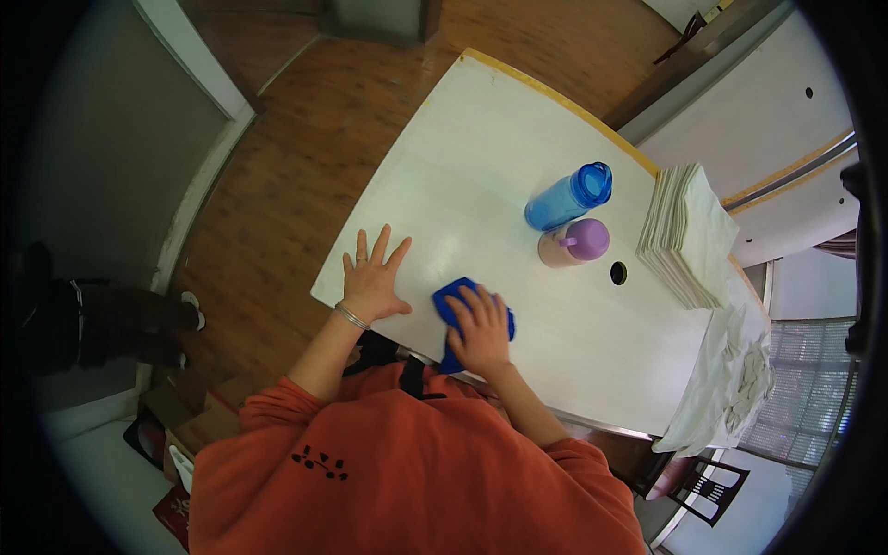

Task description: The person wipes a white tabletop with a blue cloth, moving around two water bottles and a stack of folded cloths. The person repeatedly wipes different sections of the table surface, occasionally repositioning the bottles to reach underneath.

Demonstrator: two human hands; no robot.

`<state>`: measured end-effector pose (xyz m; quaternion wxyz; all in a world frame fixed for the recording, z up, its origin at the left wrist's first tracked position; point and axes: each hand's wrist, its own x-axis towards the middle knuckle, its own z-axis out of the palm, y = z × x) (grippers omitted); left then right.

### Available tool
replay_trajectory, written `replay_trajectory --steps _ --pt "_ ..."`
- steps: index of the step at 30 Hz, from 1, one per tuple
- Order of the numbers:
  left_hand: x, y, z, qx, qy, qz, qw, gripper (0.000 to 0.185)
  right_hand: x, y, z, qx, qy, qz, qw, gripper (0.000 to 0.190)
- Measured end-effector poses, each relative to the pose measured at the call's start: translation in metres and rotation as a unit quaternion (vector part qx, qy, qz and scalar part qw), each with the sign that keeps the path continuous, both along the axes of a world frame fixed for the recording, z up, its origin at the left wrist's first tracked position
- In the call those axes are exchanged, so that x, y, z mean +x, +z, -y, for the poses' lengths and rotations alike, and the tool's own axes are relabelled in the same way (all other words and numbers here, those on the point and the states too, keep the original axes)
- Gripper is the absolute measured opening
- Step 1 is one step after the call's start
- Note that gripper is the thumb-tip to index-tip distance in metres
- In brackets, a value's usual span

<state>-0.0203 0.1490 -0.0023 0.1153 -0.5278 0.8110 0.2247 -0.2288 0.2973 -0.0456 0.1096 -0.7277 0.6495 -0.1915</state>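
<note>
My left hand (374, 281) has its fingers spread and nothing in it. It is over the near left part of the white tabletop (472, 159); whether the palm rests on the surface is hard to tell. A blue cloth (452, 293) lies on the table to its right, one end reaching the near edge. My right hand (480, 334) holds the cloth against the tabletop, its fingers extended across it and hiding part of it. Beyond that hand stand a clear blue plastic bottle (565, 198) and a shorter bottle with a purple lid (576, 243), close together.
A stack of folded white cloths (683, 236) sits at the right, near a round hole (618, 273) in the tabletop. Crumpled white sheeting (721, 381) covers the right end. Cardboard boxes (208, 423) are on the floor at lower left; a person (125, 319) stands beyond them.
</note>
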Motion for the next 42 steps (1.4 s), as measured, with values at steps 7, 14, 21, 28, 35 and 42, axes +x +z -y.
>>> replay_trajectory --steps 7,14,21,28,35,42 --pt "0.01 -0.006 0.028 -0.007 -0.051 -0.026 0.998 0.133 -0.018 -0.011 0.049 -0.067 -0.243 -0.071 0.965 0.054" --pt "0.017 -0.008 0.051 -0.013 -0.073 -0.045 0.996 0.132 0.029 -0.023 0.137 -0.086 -0.216 -0.067 0.97 0.053" --pt "0.02 -0.016 0.07 -0.066 -0.068 -0.127 0.987 0.127 0.032 0.005 0.091 0.005 0.027 -0.017 0.999 0.054" --pt "0.005 -0.018 0.077 -0.064 -0.053 -0.161 0.983 0.128 0.0 -0.001 0.135 -0.066 -0.133 -0.052 0.988 0.05" --pt "-0.004 -0.01 0.082 -0.048 -0.036 -0.149 0.987 0.126 -0.036 -0.014 0.215 -0.101 -0.208 -0.07 0.97 0.049" --pt "-0.001 -0.011 0.081 -0.038 -0.027 -0.177 0.983 0.122 -0.077 -0.033 0.286 -0.166 -0.312 -0.114 0.928 0.045"
